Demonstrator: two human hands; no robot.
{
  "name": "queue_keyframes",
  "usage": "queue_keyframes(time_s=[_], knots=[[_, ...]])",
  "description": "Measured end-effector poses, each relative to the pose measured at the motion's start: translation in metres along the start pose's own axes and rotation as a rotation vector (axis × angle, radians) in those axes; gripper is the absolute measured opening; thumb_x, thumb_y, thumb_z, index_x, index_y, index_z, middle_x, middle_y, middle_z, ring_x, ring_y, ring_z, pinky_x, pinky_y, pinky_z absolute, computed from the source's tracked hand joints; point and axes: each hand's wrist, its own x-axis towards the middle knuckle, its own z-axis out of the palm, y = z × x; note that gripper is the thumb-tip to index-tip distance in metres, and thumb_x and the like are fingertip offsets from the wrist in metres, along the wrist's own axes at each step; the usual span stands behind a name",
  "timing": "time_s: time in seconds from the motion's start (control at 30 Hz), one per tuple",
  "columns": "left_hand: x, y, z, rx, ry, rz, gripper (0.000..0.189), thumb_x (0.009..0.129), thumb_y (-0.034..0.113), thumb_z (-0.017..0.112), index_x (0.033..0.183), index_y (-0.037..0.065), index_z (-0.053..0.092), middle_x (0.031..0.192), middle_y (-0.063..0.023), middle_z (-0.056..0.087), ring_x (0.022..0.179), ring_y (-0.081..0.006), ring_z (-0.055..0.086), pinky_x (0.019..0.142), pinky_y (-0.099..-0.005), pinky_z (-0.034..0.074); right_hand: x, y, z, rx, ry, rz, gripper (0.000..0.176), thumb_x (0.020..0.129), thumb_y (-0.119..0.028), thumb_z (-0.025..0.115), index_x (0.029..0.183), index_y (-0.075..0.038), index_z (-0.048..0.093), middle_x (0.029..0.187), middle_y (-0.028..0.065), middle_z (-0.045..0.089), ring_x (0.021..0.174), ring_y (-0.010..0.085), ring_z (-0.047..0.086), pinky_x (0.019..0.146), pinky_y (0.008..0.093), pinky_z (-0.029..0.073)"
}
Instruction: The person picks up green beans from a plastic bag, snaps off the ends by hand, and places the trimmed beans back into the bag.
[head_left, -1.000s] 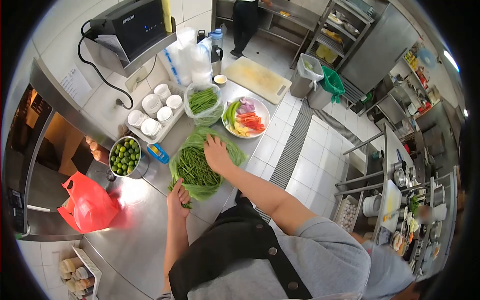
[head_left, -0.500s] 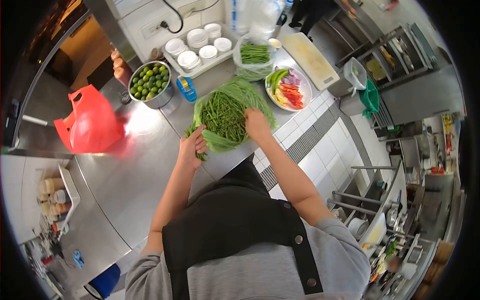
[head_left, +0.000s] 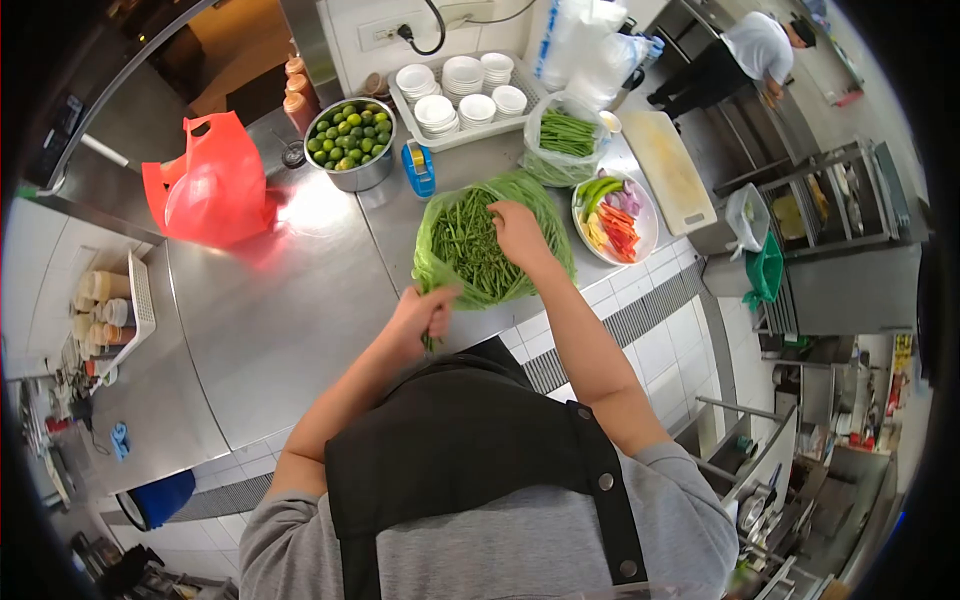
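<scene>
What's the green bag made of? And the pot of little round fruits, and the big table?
Green bag: probably thin plastic, because it's crinkly and a bit see-through.
Pot: looks like smooth metal, maybe steel; its grey side shines.
Table: seems metal too, likely stainless steel, being grey and smooth with a bright glare.

So my left grip (head_left: 424,318) is curled around a few green stems (head_left: 465,235) at the near edge of an open green bag (head_left: 525,187), a bit blurry there. My right grip (head_left: 520,235) is down on the main pile inside, fingertips bent into it. Bag's sitting on the steel tabletop (head_left: 285,330). Just past it: a blue tape dispenser (head_left: 418,172), a clear bag of green beans (head_left: 565,132), plus a white plate (head_left: 650,243) with red strips (head_left: 618,235) on it.
</scene>
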Motion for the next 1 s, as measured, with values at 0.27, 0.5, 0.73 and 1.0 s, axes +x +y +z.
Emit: queue_keyframes(time_s=[0.27,0.5,0.73,1.0], knots=[[-0.01,-0.011,0.019,-0.022,0.035,0.063,0.035,0.092,0.017,0.071,0.068,0.013,0.045,0.054,0.0053,0.04,0.041,-0.0066,0.034,0.04,-0.0252,0.025,0.058,0.001,0.011,-0.078,-0.164,0.031,0.02,0.091,-0.01,0.063,0.107,0.0,0.07,0.108,0.0175,0.065,0.103,0.0363,0.061,0.095,0.0457,0.047],[0.047,-0.008,0.03,-0.115,0.382,0.364,0.034,0.091,0.022,0.072,0.068,0.012,0.05,0.056,0.0035,0.045,0.045,-0.0094,0.039,0.043,-0.0271,0.03,0.078,-0.005,0.023,-0.286,-0.201,-0.173,0.017,0.086,-0.021,0.073,0.085,-0.004,0.074,0.104,0.0091,0.057,0.11,0.0284,0.052,0.095,0.0463,0.045],[0.097,0.023,0.041,0.055,0.666,0.51,0.023,0.084,0.017,0.078,0.097,-0.001,0.073,0.082,-0.0054,0.071,0.057,-0.0085,0.051,0.052,-0.0262,0.04,0.091,0.003,0.027,-0.063,-0.273,-0.159,0.017,0.082,-0.024,0.077,0.084,-0.007,0.072,0.105,0.0085,0.056,0.111,0.029,0.051,0.094,0.0521,0.041],[0.141,0.023,0.068,0.327,0.598,0.913,0.019,0.081,0.006,0.079,0.098,-0.002,0.074,0.09,-0.0074,0.075,0.079,-0.0106,0.065,0.072,-0.028,0.052,0.084,-0.005,-0.041,0.54,-0.306,-0.278,0.01,0.084,-0.015,0.073,0.084,-0.006,0.069,0.084,0.0073,0.058,0.077,0.0244,0.056,0.068,0.0356,0.044]])
